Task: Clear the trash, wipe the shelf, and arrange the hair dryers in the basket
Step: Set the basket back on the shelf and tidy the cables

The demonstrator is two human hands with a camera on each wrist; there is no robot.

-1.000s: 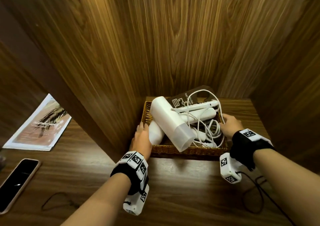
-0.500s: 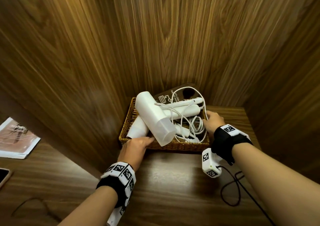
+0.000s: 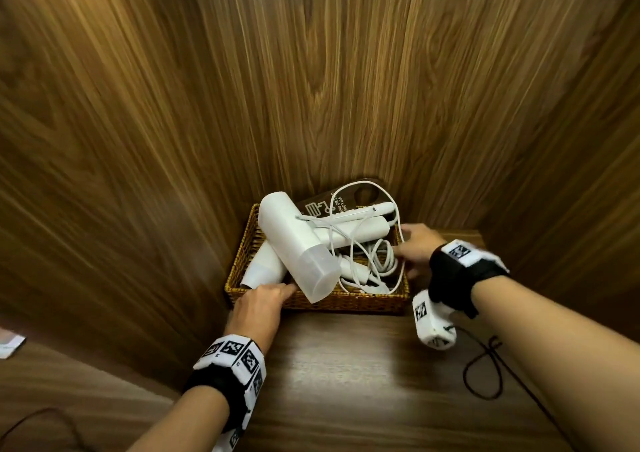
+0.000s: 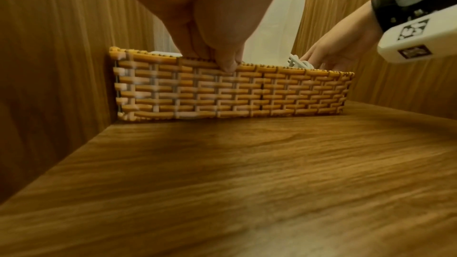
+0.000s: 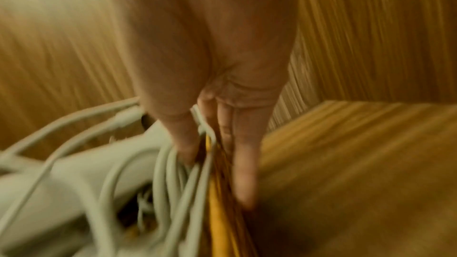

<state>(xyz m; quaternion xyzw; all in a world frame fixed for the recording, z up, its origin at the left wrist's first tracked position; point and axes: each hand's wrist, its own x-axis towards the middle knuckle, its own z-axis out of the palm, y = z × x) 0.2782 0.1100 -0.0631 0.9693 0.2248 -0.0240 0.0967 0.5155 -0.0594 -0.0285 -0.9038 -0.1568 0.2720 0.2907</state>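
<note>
A woven basket (image 3: pixel 349 301) stands in the back left corner of the wooden shelf (image 3: pixel 329 365), its left end against the side wall. Two white hair dryers lie in it: a large one (image 3: pixel 294 243) slanted on top and another (image 3: pixel 261 268) under it, with tangled white cords (image 3: pixel 367 261). My left hand (image 3: pixel 273 290) grips the basket's front rim near its left end; the left wrist view shows the fingertips (image 4: pixel 226 63) curled over the rim of the basket (image 4: pixel 232 93). My right hand (image 3: pixel 407 257) pinches the right wall, thumb (image 5: pixel 183 144) inside among the cords (image 5: pixel 168 173), fingers (image 5: pixel 245 173) outside.
A dark brown sign card (image 3: pixel 329 204) leans behind the basket. A black cable (image 3: pixel 485 372) loops on the shelf at the right. Wood panels close in the back, left and right. A white paper corner (image 3: pixel 10 346) shows at the far left.
My left hand has moved from the basket's left side to its front rim. The basket has slid against the left wall. The view has swung right, away from the phone and leaflet.
</note>
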